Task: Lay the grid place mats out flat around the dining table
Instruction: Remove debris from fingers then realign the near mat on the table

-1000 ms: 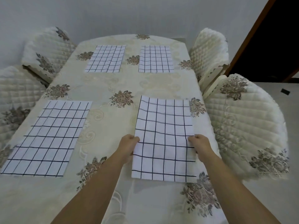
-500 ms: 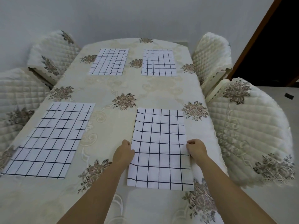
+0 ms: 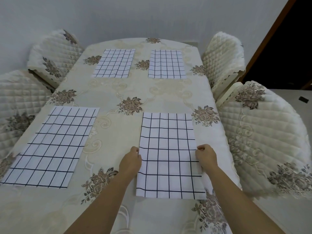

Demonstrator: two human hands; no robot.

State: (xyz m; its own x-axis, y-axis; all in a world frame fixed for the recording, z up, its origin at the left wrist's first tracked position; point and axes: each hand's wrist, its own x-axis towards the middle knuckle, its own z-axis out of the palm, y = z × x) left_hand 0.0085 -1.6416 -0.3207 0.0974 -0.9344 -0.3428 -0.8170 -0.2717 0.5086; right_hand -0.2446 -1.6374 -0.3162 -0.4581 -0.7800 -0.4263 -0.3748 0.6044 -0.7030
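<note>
Head view: your left hand (image 3: pixel 130 162) and right hand (image 3: pixel 206 157) pinch the side edges of the near-right place mat (image 3: pixel 168 154), lower centre, lying on the dining table (image 3: pixel 135 92). Tugging unevenly could skew or wrinkle it.

The bench (image 3: pixel 118 92) is covered by a cream cloth with a faint sheen, woven with scrolls and brown flower motifs. The four place mats, such as the near right one (image 3: pixel 168 156), look like thin matt white fabric printed with dark grid lines, slightly rippled. The chairs (image 3: pixel 263 141) are clad in quilted, padded cream fabric with fuzzy edges. A matt painted wall (image 3: pixel 135 17) is seen behind.
</note>
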